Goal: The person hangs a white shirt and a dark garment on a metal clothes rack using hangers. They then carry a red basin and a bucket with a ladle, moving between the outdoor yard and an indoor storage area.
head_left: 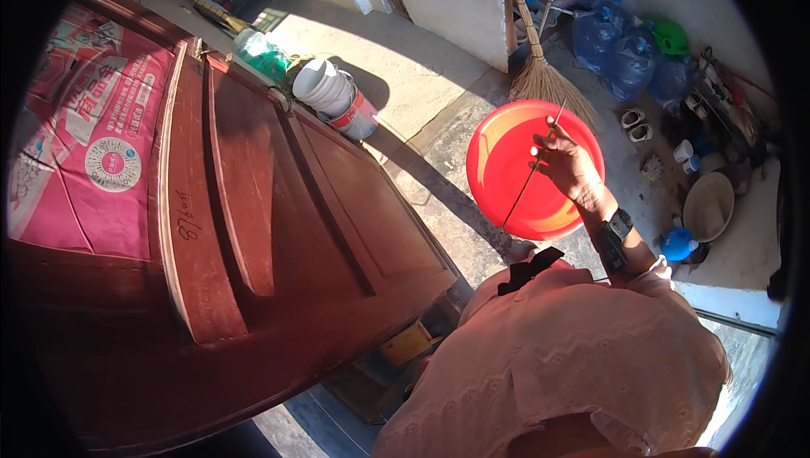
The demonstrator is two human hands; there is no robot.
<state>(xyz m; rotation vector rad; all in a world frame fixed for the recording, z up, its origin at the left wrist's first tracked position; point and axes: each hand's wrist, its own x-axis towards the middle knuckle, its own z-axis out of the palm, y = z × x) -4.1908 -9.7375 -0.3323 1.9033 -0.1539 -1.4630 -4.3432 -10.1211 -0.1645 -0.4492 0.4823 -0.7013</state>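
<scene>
My right hand (570,168) is closed on a thin dark stick (520,195), pinched between the fingers and slanting down to the left. What kind of stick it is I cannot make out. Below the hand is a round red plastic basin (491,173), with the stick crossing in front of it. A dark watch-like device (618,229) is strapped on my right wrist. My left hand does not show.
A dark red wooden cabinet (295,281) with a pink printed sheet (80,146) fills the left. Stacked white buckets (325,91) stand behind it. A straw broom (544,78), plastic bags (624,61), shoes (637,125) and a pale bowl (709,207) lie at the right.
</scene>
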